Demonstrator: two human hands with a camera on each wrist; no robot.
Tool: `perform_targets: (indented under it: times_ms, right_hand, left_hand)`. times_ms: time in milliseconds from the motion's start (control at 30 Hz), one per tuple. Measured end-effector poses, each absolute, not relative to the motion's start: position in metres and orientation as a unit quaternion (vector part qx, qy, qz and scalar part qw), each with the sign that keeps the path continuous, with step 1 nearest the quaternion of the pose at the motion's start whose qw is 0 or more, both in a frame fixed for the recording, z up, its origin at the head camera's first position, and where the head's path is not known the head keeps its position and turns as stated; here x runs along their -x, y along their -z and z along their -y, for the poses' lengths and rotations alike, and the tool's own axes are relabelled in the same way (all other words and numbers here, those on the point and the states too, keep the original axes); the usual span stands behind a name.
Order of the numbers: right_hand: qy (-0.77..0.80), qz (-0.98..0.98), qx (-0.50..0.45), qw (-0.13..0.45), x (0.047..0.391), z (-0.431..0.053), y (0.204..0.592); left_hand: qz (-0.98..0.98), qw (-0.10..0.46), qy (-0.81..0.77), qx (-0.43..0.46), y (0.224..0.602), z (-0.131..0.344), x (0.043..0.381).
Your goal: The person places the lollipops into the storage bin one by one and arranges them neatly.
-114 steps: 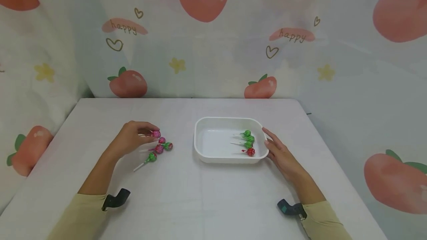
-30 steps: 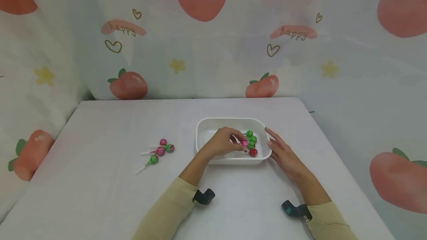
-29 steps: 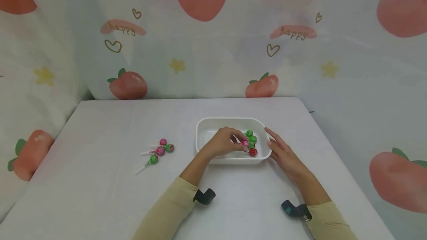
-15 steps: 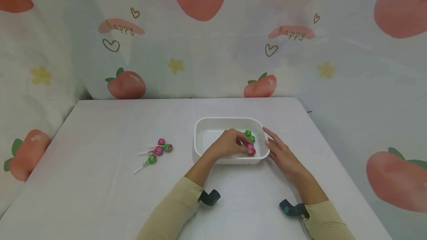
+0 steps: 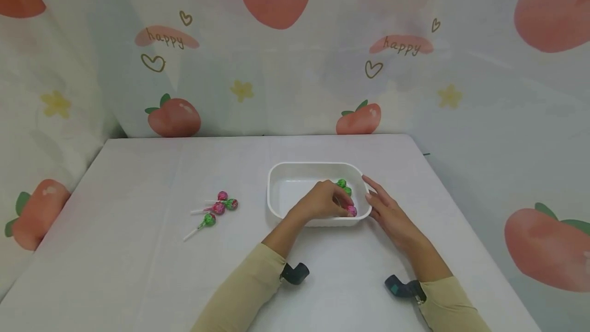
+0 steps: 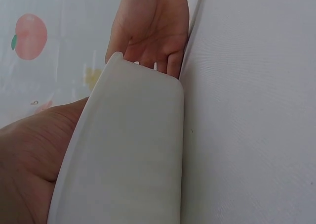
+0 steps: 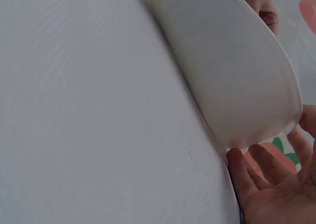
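In the head view my left hand (image 5: 322, 201) reaches over the front wall of a white tray (image 5: 288, 165). Its thumb and fingers pinch a pink-wrapped lollipop (image 5: 352, 211) low in the tray's front right corner. Just beyond the fingers lie green-wrapped lollipops (image 5: 341, 183), partly covered by the hand. My right hand (image 5: 392, 216) rests against the tray's right end. In the right wrist view its spread fingers (image 7: 269, 164) touch the outer wall from outside. The left wrist view shows mostly the tray's outer side, which hides the pinched lollipop.
On the white table (image 5: 138, 281), left of the tray, lies a loose group of several pink and green lollipops, among them a green one (image 5: 209, 220) with its white stick toward the front. A fruit-printed cloth (image 5: 295, 76) hangs behind the table.
My left hand has carried the pink lollipop from the table group into the tray, then shifted it slightly right and toward the front corner, covering the red lollipop there. The right hand stays at the tray's end.
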State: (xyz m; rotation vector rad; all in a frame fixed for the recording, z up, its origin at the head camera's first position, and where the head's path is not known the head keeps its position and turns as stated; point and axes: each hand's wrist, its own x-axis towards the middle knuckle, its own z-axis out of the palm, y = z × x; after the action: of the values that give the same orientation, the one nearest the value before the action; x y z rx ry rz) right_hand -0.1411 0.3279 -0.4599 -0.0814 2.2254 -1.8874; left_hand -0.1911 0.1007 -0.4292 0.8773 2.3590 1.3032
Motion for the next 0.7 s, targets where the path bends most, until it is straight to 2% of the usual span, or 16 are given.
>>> perform_targets:
  times_ms: [700]
  right_hand:
    - [0.650, -0.751, 0.038, 0.112, 0.142, -0.329, 0.462]
  left_hand:
    - [-0.814, 0.146, -0.464, -0.317, 0.422, -0.089, 0.194]
